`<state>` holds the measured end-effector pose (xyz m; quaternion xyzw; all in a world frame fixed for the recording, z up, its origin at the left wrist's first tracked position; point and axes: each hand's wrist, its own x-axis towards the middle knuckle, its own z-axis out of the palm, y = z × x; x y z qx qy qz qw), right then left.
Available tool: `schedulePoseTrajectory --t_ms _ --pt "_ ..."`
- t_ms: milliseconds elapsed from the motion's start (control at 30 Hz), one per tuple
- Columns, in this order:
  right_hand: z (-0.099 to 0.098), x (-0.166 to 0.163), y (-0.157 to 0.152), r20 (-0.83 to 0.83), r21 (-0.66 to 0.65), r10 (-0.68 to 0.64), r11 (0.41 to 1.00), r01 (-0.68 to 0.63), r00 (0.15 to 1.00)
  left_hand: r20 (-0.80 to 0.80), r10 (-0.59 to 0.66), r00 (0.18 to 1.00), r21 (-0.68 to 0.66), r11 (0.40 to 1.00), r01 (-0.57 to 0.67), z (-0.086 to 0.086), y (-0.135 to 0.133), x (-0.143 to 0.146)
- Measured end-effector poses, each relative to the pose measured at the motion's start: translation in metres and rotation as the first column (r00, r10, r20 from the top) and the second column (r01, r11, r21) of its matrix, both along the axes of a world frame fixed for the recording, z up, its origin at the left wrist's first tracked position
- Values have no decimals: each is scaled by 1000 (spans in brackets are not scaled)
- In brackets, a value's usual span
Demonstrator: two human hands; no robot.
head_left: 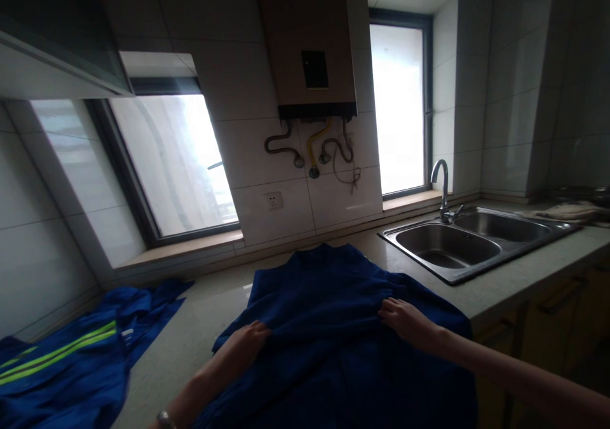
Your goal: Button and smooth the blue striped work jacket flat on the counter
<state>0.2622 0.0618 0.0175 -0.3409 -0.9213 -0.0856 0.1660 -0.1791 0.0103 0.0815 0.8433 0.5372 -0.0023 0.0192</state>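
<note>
A dark blue work jacket [328, 314] lies spread over the countertop, its collar toward the wall and its lower part hanging toward me over the front edge. My left hand [248, 341] grips the cloth at the jacket's left side, fingers curled into it. On the right side, my right hand [398, 318] pinches the fabric below the shoulder, the fingers closed. Slight creases run across the cloth between both hands. A bracelet or watch band [166, 419] circles my left wrist.
A second blue garment [71, 353] with yellow-green stripes lies crumpled at the left. To the right is a double steel sink [462, 276] with a faucet [444, 187]. A water heater [309, 47] with pipes hangs on the wall between two windows. Cloth [569, 211] lies beyond the sink.
</note>
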Motion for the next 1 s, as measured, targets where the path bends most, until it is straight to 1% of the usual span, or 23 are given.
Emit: schedulePoseTrajectory --t_ms 33,100,200,233,300,333,400,467,500,533,600,633,700,767,833,867,933,1000 --pt "-1 2 2 4 15 -4 1000 4 1000 -13 12 1000 24 1000 -12 -2 1 -3" --pt "5 5 4 5 69 10 998 -10 1000 -26 55 998 80 995 -53 -6 0 -8" --pt "17 7 -3 16 168 83 982 -85 996 -32 125 992 179 977 -117 -9 -4 -8" --pt "19 8 -7 38 167 108 979 -112 993 -44 133 990 205 971 -122 -10 -6 -7" --pt "22 9 -15 77 106 137 984 -145 988 -86 127 988 222 969 -105 -12 -8 -4" --pt "23 9 -19 79 50 145 987 -150 986 -113 118 987 204 974 -93 -13 -10 -2" --pt "28 11 -21 32 -95 167 982 -163 985 -128 86 988 130 989 -70 -11 -12 1" --pt "39 11 -17 -68 -236 168 955 -180 983 -85 66 994 33 997 -63 -5 -11 3" --pt "45 11 -13 -123 -279 148 944 -178 981 -60 63 996 -9 998 -64 -1 -10 4" --pt "51 9 -8 -172 -295 114 942 -161 978 -45 74 996 -51 996 -76 4 -6 6" --pt "59 5 3 -229 -266 25 960 -87 973 -54 133 990 -103 985 -138 15 5 11" --pt "59 2 8 -229 -239 -16 970 -40 973 -69 169 983 -104 979 -175 19 12 14" --pt "53 -3 14 -173 -207 -81 977 45 982 -81 227 970 -53 971 -232 22 27 19" --pt "40 -6 15 -91 -224 -128 969 105 987 -64 237 969 77 970 -232 15 41 19" --pt "25 -6 14 -36 -272 -150 953 134 988 -63 190 980 180 968 -176 -3 49 10" --pt "19 -5 13 -21 -297 -152 945 139 988 -74 153 985 204 970 -135 -15 52 2" --pt "10 -3 13 -10 -336 -151 932 139 988 -98 94 991 165 983 -77 -41 56 -15" --pt "6 -1 15 -11 -363 -148 922 134 989 -96 117 988 125 987 -104 -60 57 -28"
